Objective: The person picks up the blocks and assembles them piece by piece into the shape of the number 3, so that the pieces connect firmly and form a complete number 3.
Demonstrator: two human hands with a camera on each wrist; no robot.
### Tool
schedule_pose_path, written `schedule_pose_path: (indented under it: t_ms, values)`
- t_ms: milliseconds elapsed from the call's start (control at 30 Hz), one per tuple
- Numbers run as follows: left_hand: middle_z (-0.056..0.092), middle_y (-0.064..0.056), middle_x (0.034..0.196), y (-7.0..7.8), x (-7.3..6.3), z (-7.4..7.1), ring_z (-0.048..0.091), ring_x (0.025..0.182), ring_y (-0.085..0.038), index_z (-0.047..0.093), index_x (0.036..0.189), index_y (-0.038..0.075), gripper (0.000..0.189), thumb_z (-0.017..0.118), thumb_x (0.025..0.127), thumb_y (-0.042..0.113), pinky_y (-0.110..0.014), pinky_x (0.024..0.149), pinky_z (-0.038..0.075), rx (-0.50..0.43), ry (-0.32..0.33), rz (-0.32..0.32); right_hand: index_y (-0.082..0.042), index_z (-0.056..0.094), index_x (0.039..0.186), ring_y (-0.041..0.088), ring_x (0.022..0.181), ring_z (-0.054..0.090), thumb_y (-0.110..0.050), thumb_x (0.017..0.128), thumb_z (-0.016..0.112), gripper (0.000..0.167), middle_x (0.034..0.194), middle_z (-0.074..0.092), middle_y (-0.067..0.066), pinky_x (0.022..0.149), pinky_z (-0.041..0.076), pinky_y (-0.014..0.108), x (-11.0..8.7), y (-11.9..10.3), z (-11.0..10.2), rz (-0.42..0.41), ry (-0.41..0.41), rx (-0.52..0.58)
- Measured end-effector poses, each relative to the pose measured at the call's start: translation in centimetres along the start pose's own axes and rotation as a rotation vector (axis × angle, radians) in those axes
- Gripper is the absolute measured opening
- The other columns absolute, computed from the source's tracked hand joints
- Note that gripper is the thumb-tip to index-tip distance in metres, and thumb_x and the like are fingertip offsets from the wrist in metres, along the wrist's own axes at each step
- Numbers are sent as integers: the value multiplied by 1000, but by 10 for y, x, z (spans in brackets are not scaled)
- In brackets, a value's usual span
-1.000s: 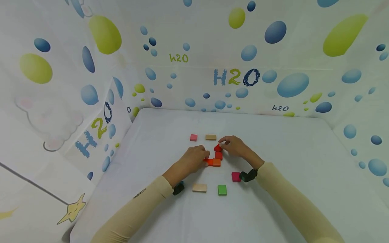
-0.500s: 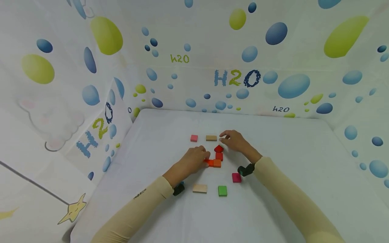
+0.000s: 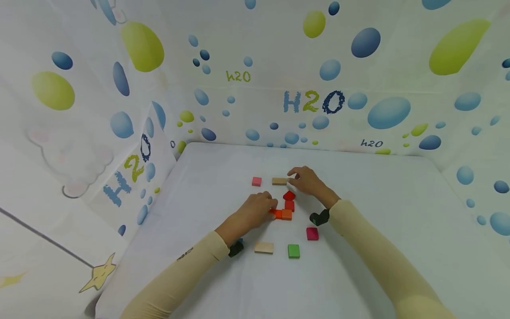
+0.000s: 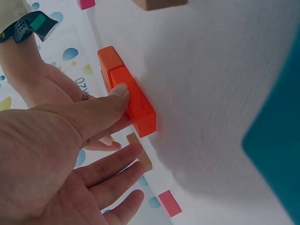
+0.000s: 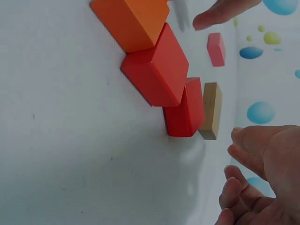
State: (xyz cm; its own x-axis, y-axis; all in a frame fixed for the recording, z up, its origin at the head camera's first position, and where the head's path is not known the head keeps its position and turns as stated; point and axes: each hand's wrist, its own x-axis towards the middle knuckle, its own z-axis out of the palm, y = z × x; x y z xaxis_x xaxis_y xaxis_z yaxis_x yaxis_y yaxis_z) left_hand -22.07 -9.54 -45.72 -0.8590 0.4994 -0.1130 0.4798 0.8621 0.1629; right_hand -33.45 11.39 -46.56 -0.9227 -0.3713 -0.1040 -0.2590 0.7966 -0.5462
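Note:
My left hand [image 3: 255,212] pinches a long orange-red block [image 4: 136,101] between thumb and index finger, while its other fingers are spread. That block's far end meets an orange square block [image 3: 286,215]. A red square block [image 3: 289,205] continues the line away from me, and a red triangular block [image 3: 289,195] stands at its far end, point outward. My right hand [image 3: 308,180] hovers just beyond the triangle with nothing in its fingers. Its fingertips are close to the right end of a tan wooden block [image 3: 279,181].
A pink block [image 3: 256,181] lies at the back, left of the tan one. Nearer me are a pale wooden block [image 3: 264,248], a green square block [image 3: 294,251] and a crimson block [image 3: 312,234]. A patterned curtain [image 3: 255,106] hangs behind the white table [image 3: 370,212].
My right hand has let go of the red triangular block and drawn back away from it, toward the tan block. My left hand has kept its place on the orange-red block.

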Motion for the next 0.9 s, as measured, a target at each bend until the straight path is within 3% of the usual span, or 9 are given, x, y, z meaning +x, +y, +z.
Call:
schedule_pose_path:
  t_ms: [200,433,900]
  values:
    - [68,-9,127,-3,2,6,64,115,-24,72,117,17,25,78,97,30,-43,103,54,41,32,35,-7,68,135,31,107,61,-19,106,63,32,119,66,18,89,59,39,5,-5,-2,16,-4,-25]
    - [68,-8,127,-3,1,4,64,115,-24,72,117,17,25,79,97,30,-43,104,54,36,23,27,-10,69,136,31,111,61,-21,106,63,33,125,66,18,94,59,41,13,-4,5,36,-56,-23]
    - [68,-8,128,-1,-2,2,63,118,-24,72,116,17,24,78,97,30,-45,106,53,35,15,20,-7,72,130,31,108,59,-17,104,62,29,122,65,18,93,58,40,13,-9,10,27,-60,-46]
